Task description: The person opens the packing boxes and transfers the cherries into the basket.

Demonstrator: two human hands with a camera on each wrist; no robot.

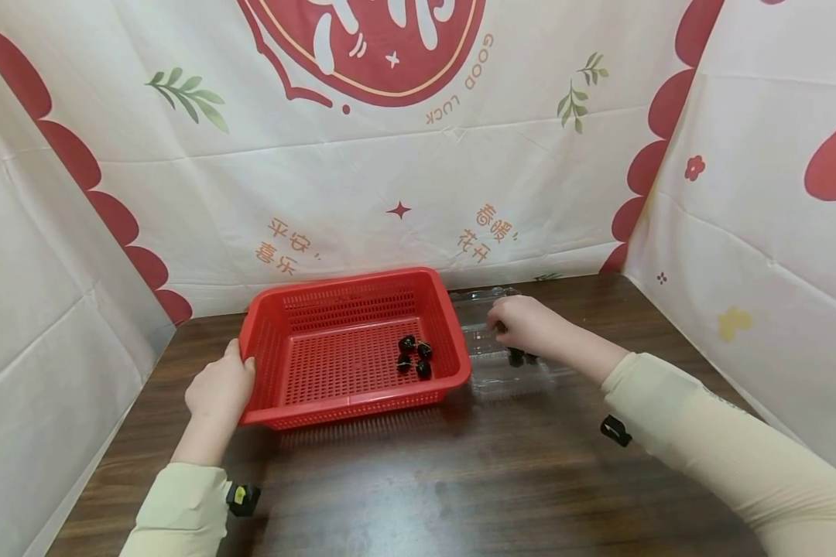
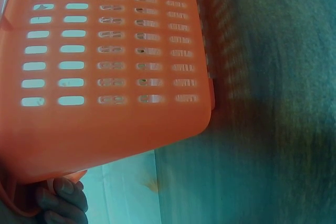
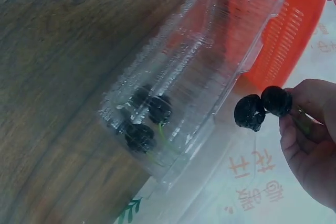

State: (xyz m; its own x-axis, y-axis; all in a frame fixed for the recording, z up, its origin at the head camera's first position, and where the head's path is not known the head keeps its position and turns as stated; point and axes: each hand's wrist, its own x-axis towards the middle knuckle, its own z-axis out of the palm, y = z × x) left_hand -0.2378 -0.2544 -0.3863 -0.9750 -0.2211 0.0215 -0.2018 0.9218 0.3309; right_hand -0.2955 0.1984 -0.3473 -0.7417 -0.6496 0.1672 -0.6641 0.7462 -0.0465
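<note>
My left hand point(image 1: 219, 387) grips the left rim of a red perforated plastic basket point(image 1: 351, 401). In the left wrist view its curled fingers point(image 2: 64, 199) show under the basket's edge. Several black, cherry-like fruits point(image 1: 424, 350) with thin stems lie inside the basket at the right. My right hand point(image 1: 525, 325) is above a clear plastic box point(image 1: 481, 340) beside the basket. In the right wrist view it pinches two dark cherries point(image 3: 249, 112) near their stems, clear of the box. More dark cherries point(image 3: 159, 109) with green stems sit at one end of the box.
All this stands on a dark wooden table point(image 1: 404, 480). Behind it hangs a white printed cloth point(image 1: 390, 178), close to the basket's back, and cloth walls rise on the left and right.
</note>
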